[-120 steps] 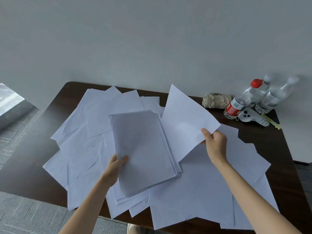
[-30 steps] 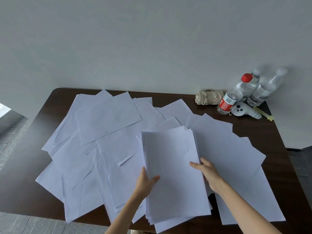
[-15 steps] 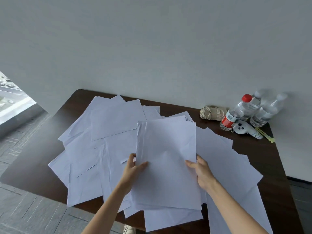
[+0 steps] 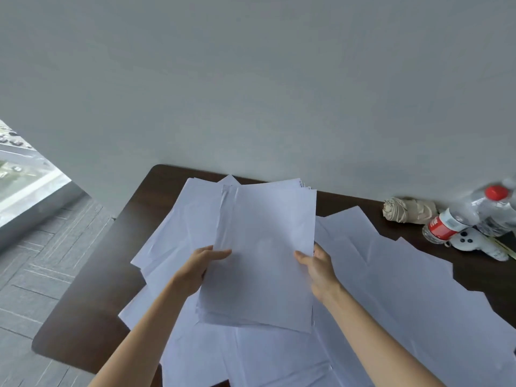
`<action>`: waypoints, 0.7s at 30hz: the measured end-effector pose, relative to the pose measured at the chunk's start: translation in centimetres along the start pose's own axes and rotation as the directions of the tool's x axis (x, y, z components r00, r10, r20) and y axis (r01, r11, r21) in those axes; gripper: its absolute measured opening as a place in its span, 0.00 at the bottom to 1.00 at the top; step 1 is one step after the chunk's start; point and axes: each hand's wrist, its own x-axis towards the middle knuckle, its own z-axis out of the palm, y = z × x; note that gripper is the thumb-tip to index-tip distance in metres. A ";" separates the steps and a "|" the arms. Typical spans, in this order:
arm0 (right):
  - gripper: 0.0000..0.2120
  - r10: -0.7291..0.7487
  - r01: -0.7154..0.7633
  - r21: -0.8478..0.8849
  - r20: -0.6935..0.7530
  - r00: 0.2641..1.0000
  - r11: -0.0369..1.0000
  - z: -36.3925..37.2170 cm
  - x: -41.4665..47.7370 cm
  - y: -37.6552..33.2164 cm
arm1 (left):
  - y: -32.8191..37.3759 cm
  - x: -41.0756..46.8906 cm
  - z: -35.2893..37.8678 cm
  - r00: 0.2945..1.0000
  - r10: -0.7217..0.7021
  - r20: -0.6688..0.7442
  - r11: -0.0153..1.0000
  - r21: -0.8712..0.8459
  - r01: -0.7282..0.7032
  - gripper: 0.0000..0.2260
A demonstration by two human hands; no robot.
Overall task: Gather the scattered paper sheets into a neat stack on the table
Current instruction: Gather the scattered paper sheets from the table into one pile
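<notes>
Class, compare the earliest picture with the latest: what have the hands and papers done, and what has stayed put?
The right hand released the single sheet it held up and grips the stack by its right edge; the left hand still grips the left edge. They tilted the stack up over the loose sheets, which stayed on the table with the bottles and beige bundle.

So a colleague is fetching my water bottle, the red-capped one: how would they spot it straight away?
Go to the far right corner of the dark table, by the wall. Past the beige cloth bundle are clear bottles; yours is the red-capped bottle, the only one with a red label.
</notes>
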 end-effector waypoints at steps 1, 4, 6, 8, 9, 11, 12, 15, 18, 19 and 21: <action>0.14 0.009 -0.009 0.016 -0.041 0.999 1.000 1.4 0.5 0.2 | 1.1 0.9 -1.1 0.999 -0.014 0.028 0.998 0.067 0.012 0.19; 0.13 0.049 -0.042 0.049 -0.149 0.988 0.998 4.9 2.1 1.1 | 4.1 3.9 -3.6 0.998 0.019 0.061 0.966 0.257 -0.034 0.23; 0.12 0.114 -0.091 0.111 -0.221 0.969 0.990 6.7 2.8 1.5 | 6.2 6.3 -4.4 0.997 0.057 0.054 0.933 0.352 -0.073 0.26; 0.11 0.190 -0.144 0.188 -0.252 0.949 0.972 8.3 3.3 1.8 | 8.0 9.2 -4.6 0.995 0.093 0.044 0.845 0.524 -0.102 0.28; 0.11 0.218 -0.166 0.213 -0.248 0.944 0.963 9.0 3.5 1.9 | 8.8 10.7 -4.5 0.993 0.112 0.035 0.767 0.632 -0.109 0.25; 0.11 0.261 -0.204 0.237 -0.239 0.935 0.950 10.4 4.3 2.3 | 10.0 13.6 -4.3 0.985 0.171 0.016 0.577 0.809 -0.113 0.16; 0.11 0.282 -0.222 0.246 -0.242 0.929 0.943 10.9 4.6 2.5 | 10.4 14.6 -4.1 0.982 0.188 0.021 0.497 0.860 -0.114 0.13; 0.10 0.355 -0.288 0.277 -0.238 0.904 0.917 12.2 5.9 3.4 | 11.5 17.0 -3.6 0.964 0.257 0.072 0.268 0.953 -0.143 0.10; 0.06 0.445 -0.399 0.226 -0.213 0.870 0.889 13.4 7.2 4.6 | 11.5 19.6 -3.7 0.944 0.299 0.141 0.088 0.981 -0.174 0.11; 0.06 0.465 -0.423 0.213 -0.218 0.858 0.881 13.8 7.6 5.0 | 11.3 20.6 -3.9 0.939 0.301 0.165 0.051 0.981 -0.189 0.12; 0.06 0.485 -0.445 0.201 -0.264 0.833 0.873 14.6 8.3 5.6 | 10.9 22.1 -4.4 0.934 0.297 0.198 0.010 0.977 -0.211 0.15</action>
